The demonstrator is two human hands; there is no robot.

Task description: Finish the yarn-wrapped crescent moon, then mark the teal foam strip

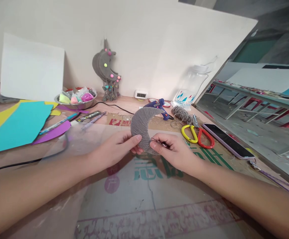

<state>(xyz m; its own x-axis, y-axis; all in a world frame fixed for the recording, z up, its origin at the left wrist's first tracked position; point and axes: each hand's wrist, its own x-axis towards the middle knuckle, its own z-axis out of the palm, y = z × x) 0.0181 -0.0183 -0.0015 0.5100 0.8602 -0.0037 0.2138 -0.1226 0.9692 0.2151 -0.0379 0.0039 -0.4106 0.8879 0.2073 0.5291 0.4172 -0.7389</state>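
A crescent moon shape wound with grey yarn stands upright over the middle of the table. My left hand grips its lower left part, thumb in front and fingers behind. At the crescent's lower right, my right hand is closed in a pinch, its thumb close to the yarn. A small dark, thin thing shows between its fingers; I cannot make out its kind. Below the hands, a grey strand lies on the clear sheet that covers the printed cardboard.
Behind the crescent lie a blue glue gun, a grey yarn bundle and scissors. A phone is at right. Coloured sheets, pens and a bowl sit left. A bottle and moon ornament stand at back.
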